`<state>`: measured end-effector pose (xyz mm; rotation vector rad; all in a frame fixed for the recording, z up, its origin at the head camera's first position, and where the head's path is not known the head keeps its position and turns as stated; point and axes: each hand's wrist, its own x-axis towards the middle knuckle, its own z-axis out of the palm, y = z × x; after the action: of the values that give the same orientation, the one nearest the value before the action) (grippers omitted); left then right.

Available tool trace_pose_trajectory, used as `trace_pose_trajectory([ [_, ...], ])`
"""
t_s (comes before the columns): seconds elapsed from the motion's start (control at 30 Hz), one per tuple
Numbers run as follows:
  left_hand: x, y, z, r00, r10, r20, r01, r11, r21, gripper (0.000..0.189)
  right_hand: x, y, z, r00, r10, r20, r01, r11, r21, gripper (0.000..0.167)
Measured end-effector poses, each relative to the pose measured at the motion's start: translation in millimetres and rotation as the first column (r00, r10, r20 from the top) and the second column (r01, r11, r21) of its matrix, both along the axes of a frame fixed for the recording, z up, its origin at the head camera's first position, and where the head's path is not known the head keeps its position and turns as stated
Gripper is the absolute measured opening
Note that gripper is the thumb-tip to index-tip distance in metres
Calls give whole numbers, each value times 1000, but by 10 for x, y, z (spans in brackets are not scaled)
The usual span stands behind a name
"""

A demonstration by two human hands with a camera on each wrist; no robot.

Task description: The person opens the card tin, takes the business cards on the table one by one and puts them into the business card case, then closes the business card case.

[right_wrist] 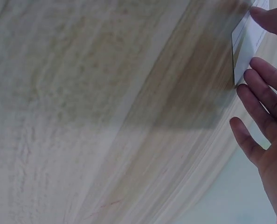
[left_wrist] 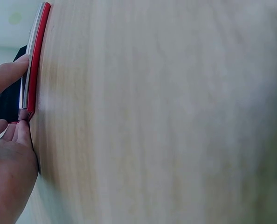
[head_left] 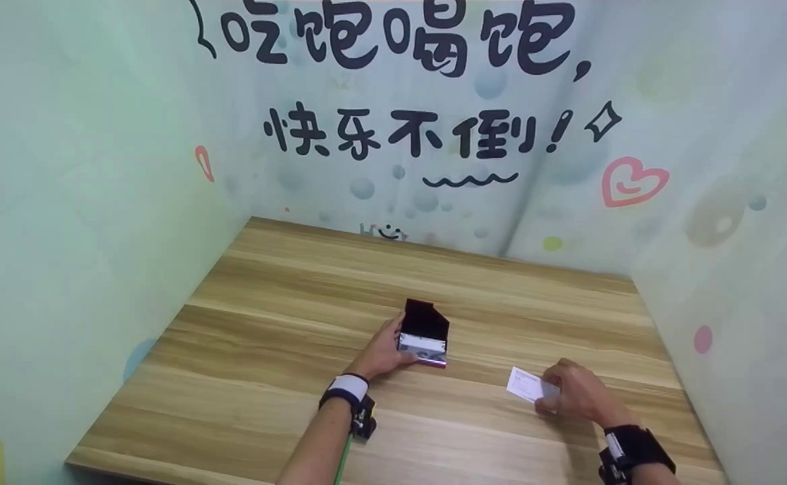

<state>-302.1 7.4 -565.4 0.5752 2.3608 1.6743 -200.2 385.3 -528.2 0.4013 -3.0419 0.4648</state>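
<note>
In the head view my left hand (head_left: 380, 353) holds a small card case (head_left: 424, 322) near the middle of the table. Its dark lid stands open, and a silvery holder with something white shows in the lower half. The left wrist view shows the case's red and silver edge (left_wrist: 36, 60) close to the tabletop, with the thumb on the silver side and the other fingers at the lower end. To the right, my right hand (head_left: 577, 392) pinches a white printed card (head_left: 523, 385) between thumb and fingers. Fingers partly cover the card in the right wrist view.
The wood-grain table (head_left: 286, 296) is bounded by pale printed walls at the back and both sides. Dark lettering and a pink heart (head_left: 634, 183) mark the back wall (head_left: 393, 148). Both wrists wear straps with small cameras.
</note>
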Motion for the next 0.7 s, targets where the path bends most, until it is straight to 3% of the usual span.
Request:
trace_pose_trajectory([
  [0.13,-14,4,-8,1000,3,5,-3,1000,1,94,0,-15,3,1000,-18,9,18,1000,-6,48],
  [0.7,-3,7,-1,1000,-3,-2,3,1000,15,94,-64,-160,8,994,7,-110,-10,1000,-26,43],
])
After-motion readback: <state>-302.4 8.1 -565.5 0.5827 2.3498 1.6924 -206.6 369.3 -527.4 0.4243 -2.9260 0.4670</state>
